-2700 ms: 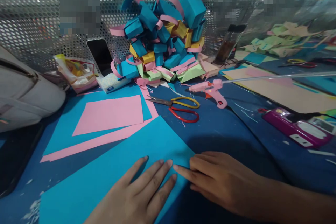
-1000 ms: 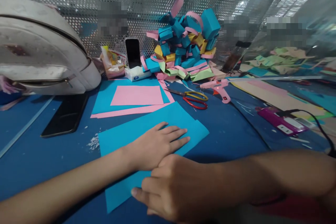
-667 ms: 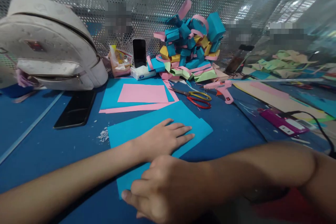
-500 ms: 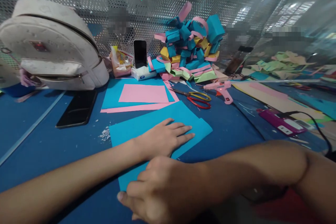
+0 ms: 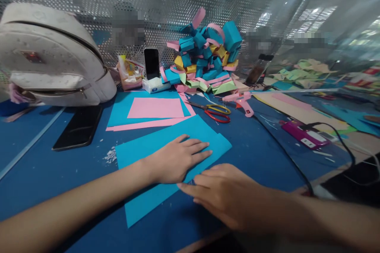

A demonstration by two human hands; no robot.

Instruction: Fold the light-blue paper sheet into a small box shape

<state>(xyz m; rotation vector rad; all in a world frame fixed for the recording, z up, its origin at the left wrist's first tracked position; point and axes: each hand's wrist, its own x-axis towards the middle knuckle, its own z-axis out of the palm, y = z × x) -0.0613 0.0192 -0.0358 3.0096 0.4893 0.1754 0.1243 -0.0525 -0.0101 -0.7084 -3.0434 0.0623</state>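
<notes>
A folded sheet of blue paper (image 5: 148, 201) lies slantwise on the blue table in front of me. My left hand (image 5: 179, 160) rests flat on it, fingers spread toward the right. At the sheet's near edge is my right hand (image 5: 219, 193), fingers curled and thumb stretched along the fold, closed on that edge; its fingertips are partly hidden. Beyond the sheet lie a pink sheet (image 5: 156, 107) on more blue paper (image 5: 118, 106), and scissors (image 5: 216, 113) with one yellow and one red handle.
A pink glue gun (image 5: 245, 103) and purple power strip (image 5: 305, 135) lie right, cords trailing. A pile of folded paper pieces (image 5: 204, 55) stands at the back. Left are a white backpack (image 5: 56, 59) and black phone (image 5: 78, 126); another phone (image 5: 151, 64) stands upright behind a tissue pack (image 5: 156, 85).
My right hand has slid from the sheet's near-left corner rightward and away from me along its edge, uncovering that corner. My left hand stays flat on the paper. The view has shifted slightly right.
</notes>
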